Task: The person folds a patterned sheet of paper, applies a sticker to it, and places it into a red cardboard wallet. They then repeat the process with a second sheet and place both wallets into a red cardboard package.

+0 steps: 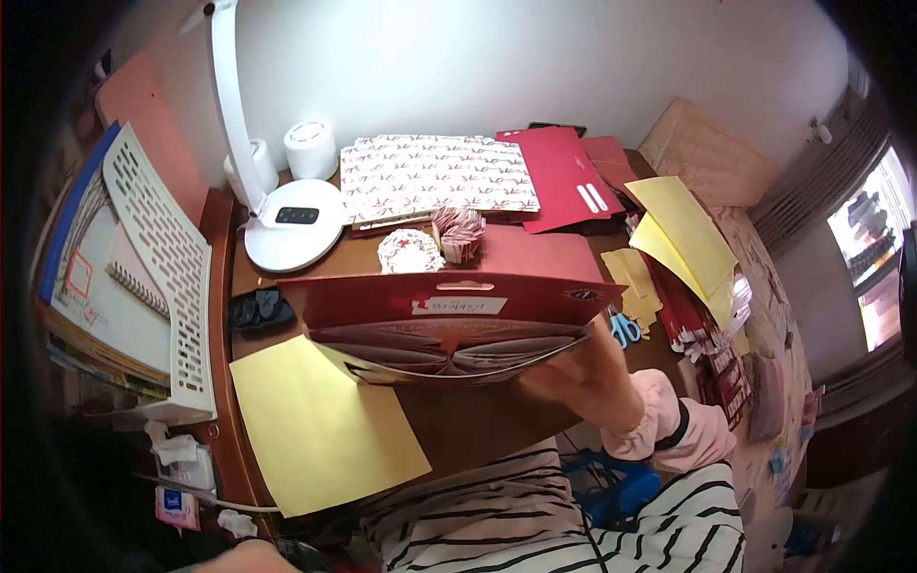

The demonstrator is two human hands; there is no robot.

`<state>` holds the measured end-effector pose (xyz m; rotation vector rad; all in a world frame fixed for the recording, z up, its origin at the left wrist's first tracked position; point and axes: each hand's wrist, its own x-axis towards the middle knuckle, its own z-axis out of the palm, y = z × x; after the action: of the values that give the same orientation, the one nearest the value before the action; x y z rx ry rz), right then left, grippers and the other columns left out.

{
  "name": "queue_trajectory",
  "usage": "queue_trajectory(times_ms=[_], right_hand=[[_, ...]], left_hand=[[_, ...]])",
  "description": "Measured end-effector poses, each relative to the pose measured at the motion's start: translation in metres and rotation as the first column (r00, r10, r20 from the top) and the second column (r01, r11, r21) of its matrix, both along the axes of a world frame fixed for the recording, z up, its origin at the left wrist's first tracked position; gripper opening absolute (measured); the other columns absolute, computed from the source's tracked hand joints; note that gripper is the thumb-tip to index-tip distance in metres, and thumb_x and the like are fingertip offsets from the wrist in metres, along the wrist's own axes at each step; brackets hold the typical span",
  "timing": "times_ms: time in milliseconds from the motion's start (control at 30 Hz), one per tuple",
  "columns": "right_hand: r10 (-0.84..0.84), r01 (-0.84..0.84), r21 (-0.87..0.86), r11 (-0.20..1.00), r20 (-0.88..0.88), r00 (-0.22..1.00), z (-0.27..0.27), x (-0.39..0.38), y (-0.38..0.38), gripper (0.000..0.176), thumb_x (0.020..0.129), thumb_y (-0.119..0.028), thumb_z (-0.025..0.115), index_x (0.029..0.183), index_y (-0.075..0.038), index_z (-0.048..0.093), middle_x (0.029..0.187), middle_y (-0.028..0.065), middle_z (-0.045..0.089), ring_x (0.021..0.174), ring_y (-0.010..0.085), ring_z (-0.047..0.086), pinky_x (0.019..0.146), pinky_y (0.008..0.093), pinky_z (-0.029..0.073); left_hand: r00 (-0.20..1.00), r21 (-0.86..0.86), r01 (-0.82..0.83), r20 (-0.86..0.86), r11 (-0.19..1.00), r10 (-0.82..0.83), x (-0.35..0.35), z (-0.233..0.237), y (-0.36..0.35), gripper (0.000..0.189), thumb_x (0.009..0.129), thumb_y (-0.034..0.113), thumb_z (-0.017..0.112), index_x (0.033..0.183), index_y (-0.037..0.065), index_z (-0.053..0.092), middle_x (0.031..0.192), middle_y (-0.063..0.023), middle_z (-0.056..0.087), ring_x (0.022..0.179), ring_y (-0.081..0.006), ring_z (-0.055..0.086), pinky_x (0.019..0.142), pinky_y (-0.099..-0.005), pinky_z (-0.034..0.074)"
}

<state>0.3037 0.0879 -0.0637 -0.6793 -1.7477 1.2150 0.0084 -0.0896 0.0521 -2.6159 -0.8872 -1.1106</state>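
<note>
A brown wooden desk [478, 420] stands against a white wall. Nearest, at 7 o'clock from the bag, a yellow sheet [320, 430] lies flat with its corner under the bag. The right hand [594, 374] is clamped on the lower right corner of the red paper bag [449, 306], held open at desk centre. The left hand cannot be made out. Blue scissors [626, 329] lie at 3 o'clock. Behind the bag, paper rosettes [411, 250] sit at 12 o'clock, then patterned paper [435, 177] and a white lamp base [291, 224] at 10.

bare desk [487, 420] lies before the red folder [449, 306]; lamp base [291, 229] blocks the far left
</note>
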Motion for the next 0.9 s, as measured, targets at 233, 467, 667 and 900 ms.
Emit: queue_trajectory(times_ms=[233, 467, 667, 900], right_hand=[[-0.041, 0.005, 0.259, 0.966, 0.133, 0.990, -0.010, 0.001, 0.006, 0.066, 0.086, 0.004, 0.075, 0.143, -0.001, 0.042, 0.124, 0.0151, 0.066, 0.105, 0.0215, 0.070, 0.087, 0.0336, 0.057], [-0.147, 0.093, 0.316, 0.944, 0.154, 0.977, -0.013, -0.006, -0.003, 0.061, 0.085, 0.002, 0.077, 0.138, -0.001, 0.049, 0.119, 0.0156, 0.069, 0.105, 0.0220, 0.070, 0.089, 0.0331, 0.054], [-0.121, 0.092, 0.265, 0.960, 0.095, 0.988, -0.009, -0.011, -0.011, 0.057, 0.085, -0.001, 0.078, 0.135, 0.001, 0.051, 0.119, 0.0162, 0.069, 0.109, 0.0221, 0.068, 0.091, 0.0342, 0.052], [-0.054, 0.045, 0.175, 0.984, 0.050, 0.997, -0.016, -0.009, -0.010, 0.057, 0.085, -0.002, 0.079, 0.133, 0.001, 0.051, 0.119, 0.0154, 0.068, 0.109, 0.0209, 0.067, 0.093, 0.0337, 0.051]], left_hand=[[0.896, -0.025, -0.442, -0.054, 0.897, 0.440, 0.019, -0.044, 0.082, 0.033, 0.081, 0.010, 0.073, 0.114, 0.007, 0.073, 0.112, -0.0092, 0.067, 0.101, -0.0286, 0.065, 0.093, -0.0447, 0.050], [0.890, 0.102, -0.442, -0.068, 0.891, 0.450, 0.020, -0.053, 0.087, 0.027, 0.076, 0.004, 0.076, 0.103, 0.007, 0.074, 0.097, -0.0035, 0.062, 0.088, -0.0230, 0.060, 0.087, -0.0417, 0.046], [0.915, -0.001, -0.403, 0.034, 0.915, 0.402, 0.021, -0.058, 0.081, 0.028, 0.069, -0.003, 0.073, 0.095, 0.006, 0.075, 0.090, -0.0029, 0.061, 0.080, -0.0222, 0.057, 0.075, -0.0382, 0.047], [0.914, -0.098, -0.396, 0.054, 0.913, 0.402, 0.026, -0.050, 0.073, 0.021, 0.071, -0.006, 0.073, 0.089, 0.005, 0.072, 0.084, -0.0066, 0.060, 0.079, -0.0279, 0.058, 0.070, -0.0372, 0.047]])
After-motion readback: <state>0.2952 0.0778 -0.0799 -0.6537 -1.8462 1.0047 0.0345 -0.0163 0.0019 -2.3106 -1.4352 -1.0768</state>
